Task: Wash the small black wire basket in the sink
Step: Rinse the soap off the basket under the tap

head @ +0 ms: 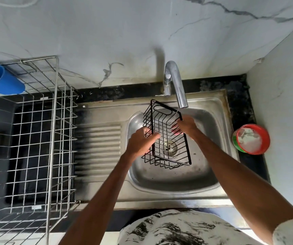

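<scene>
Head view: the small black wire basket [167,137] is held tilted above the sink [204,174] bowl, its far corner just under the tap [175,82], where a thin trickle falls. It lies between the hands. The left hand [140,142] pinches the left long rim, thumb over the wire. The right hand [184,126] reaches over the right rim, fingers inside; whether that grip closes on wire cannot be told. Likely risk: wet, thin wire slipping from the one sure grip, so the basket swings or drops into the bowl.
</scene>
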`<state>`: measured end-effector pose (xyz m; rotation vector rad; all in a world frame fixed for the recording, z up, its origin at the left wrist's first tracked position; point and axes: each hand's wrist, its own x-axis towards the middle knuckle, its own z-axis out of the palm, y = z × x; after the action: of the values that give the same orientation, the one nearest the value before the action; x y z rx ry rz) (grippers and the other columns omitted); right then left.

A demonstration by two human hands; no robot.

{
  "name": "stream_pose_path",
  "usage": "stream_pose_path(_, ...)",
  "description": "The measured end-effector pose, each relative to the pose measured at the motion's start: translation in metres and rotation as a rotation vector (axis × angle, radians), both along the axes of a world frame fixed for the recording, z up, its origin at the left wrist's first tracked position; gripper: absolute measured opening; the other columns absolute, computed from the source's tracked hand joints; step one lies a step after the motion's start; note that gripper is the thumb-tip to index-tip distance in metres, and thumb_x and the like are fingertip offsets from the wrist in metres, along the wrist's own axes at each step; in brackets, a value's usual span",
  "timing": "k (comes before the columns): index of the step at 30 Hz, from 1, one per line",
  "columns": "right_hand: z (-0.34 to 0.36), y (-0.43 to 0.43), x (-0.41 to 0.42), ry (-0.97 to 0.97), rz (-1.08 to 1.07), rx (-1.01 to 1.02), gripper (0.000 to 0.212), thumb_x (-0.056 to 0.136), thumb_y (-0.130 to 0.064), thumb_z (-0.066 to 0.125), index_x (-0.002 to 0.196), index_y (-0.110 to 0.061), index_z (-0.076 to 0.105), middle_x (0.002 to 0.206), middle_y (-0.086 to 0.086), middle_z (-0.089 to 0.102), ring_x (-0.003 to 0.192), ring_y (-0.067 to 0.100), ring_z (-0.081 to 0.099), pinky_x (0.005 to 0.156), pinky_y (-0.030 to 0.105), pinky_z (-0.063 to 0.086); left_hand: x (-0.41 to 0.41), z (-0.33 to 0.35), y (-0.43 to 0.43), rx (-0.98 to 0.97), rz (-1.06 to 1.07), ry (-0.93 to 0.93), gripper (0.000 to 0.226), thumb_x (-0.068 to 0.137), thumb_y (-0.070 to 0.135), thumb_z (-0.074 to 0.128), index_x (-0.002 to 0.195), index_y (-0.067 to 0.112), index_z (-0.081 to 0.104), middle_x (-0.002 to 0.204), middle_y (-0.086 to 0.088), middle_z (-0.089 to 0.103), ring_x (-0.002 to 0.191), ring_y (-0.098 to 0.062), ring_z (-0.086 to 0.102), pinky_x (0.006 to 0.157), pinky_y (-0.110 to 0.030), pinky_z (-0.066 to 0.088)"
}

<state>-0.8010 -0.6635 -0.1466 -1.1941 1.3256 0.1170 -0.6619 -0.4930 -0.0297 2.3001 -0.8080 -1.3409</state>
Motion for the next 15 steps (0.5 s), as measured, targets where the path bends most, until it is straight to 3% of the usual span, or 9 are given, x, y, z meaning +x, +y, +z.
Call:
stream_pose_path(4, 0.010, -0.004, -0.001, 0.025, 0.015, 0.033, 0.038, 0.103, 0.003, 0.029, 0.116, 0.023, 0.058, 0.112, 0.035, 0.066, 0.065, 0.028, 0.065, 0.045, 0.027, 0.057, -0.009, -0.006, 0.000, -0.043, 0.228, 0.075, 0.101, 0.079, 0.076, 0.073, 0.142, 0.010, 0.030, 0.143, -0.014, 0.050, 0.114, -0.021, 0.058, 0.080, -0.021, 0.053)
stream_pose_path(7, 0.015, -0.004, 0.002, -0.023, 0.017, 0.000, 0.031, 0.107, -0.004, 0.036, 0.116, 0.015, 0.058, 0.105, 0.031, 0.069, 0.066, 0.028, 0.068, 0.047, 0.029, 0.059, -0.003, -0.011, -0.006, 0.016, 0.411, 0.261, 0.133, 0.066, 0.082, 0.078, 0.155, 0.007, 0.012, 0.152, -0.016, 0.039, 0.115, -0.026, 0.061, 0.093, -0.042, 0.061)
stream_pose_path(9, 0.016, -0.004, 0.006, -0.046, 0.047, -0.002, 0.028, 0.108, -0.012, 0.041, 0.115, 0.009, 0.059, 0.104, 0.030, 0.071, 0.068, 0.030, 0.072, 0.051, 0.033, 0.059, 0.004, -0.010, -0.014, 0.046, 0.442, 0.347, 0.140, 0.058, 0.085, 0.078, 0.160, 0.009, 0.018, 0.158, -0.018, 0.036, 0.117, -0.029, 0.061, 0.091, -0.047, 0.061)
stream_pose_path(12, 0.022, -0.003, 0.009, -0.072, 0.072, -0.029, 0.026, 0.108, -0.011, 0.044, 0.113, 0.007, 0.062, 0.103, 0.029, 0.072, 0.082, 0.039, 0.074, 0.057, 0.035, 0.062, 0.010, -0.009, -0.027, 0.013, 0.463, 0.393, 0.112, 0.074, 0.069, 0.081, 0.159, 0.013, 0.033, 0.164, -0.020, 0.033, 0.111, -0.027, 0.054, 0.099, -0.055, 0.052)
stream_pose_path(13, 0.022, -0.004, 0.008, -0.082, 0.059, -0.043, 0.026, 0.107, -0.012, 0.044, 0.114, 0.007, 0.061, 0.104, 0.028, 0.072, 0.086, 0.040, 0.074, 0.059, 0.035, 0.062, 0.013, -0.010, -0.030, 0.010, 0.473, 0.395, 0.102, 0.078, 0.060, 0.081, 0.157, 0.013, 0.037, 0.163, -0.020, 0.036, 0.107, -0.026, 0.055, 0.097, -0.052, 0.053)
stream_pose_path(15, 0.026, -0.006, 0.006, -0.102, 0.028, -0.055, 0.024, 0.107, -0.012, 0.046, 0.111, 0.004, 0.063, 0.106, 0.027, 0.072, 0.092, 0.041, 0.073, 0.064, 0.037, 0.061, 0.018, -0.016, -0.034, 0.022, 0.442, 0.347, 0.093, 0.073, 0.054, 0.083, 0.147, 0.010, 0.048, 0.156, -0.016, 0.045, 0.104, -0.025, 0.059, 0.079, -0.040, 0.058)
